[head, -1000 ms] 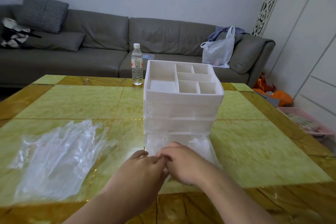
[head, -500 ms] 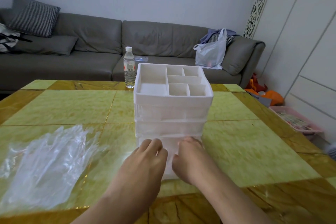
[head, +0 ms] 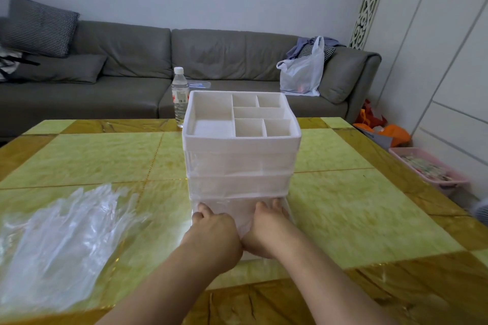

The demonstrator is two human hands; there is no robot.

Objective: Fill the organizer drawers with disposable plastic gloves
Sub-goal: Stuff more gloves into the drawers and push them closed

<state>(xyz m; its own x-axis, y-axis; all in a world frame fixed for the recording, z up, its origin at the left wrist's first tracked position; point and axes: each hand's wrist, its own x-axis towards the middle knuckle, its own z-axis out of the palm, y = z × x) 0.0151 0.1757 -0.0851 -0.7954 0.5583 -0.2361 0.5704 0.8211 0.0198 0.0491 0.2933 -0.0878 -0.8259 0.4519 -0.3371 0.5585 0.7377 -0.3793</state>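
Observation:
A white organizer (head: 241, 158) stands in the middle of the green and gold table (head: 356, 206). Its top tray has several open compartments, and three translucent drawers are stacked below. The bottom drawer (head: 244, 215) still sticks out a little toward me. My left hand (head: 214, 229) and my right hand (head: 266, 229) press side by side against that drawer's front, fingers pointing forward. A loose pile of clear disposable gloves (head: 66, 240) lies flat on the table to the left of my arms. What is inside the drawers cannot be made out.
A water bottle (head: 180, 97) stands at the table's far edge, just behind the organizer's left corner. Beyond it is a grey sofa (head: 126, 68) holding a white plastic bag (head: 303, 74). A pink basket (head: 433, 171) sits on the floor to the right.
The bottom drawer was pulled out toward me a second ago; both hands have pushed it back into the organizer. The view has shifted slightly.

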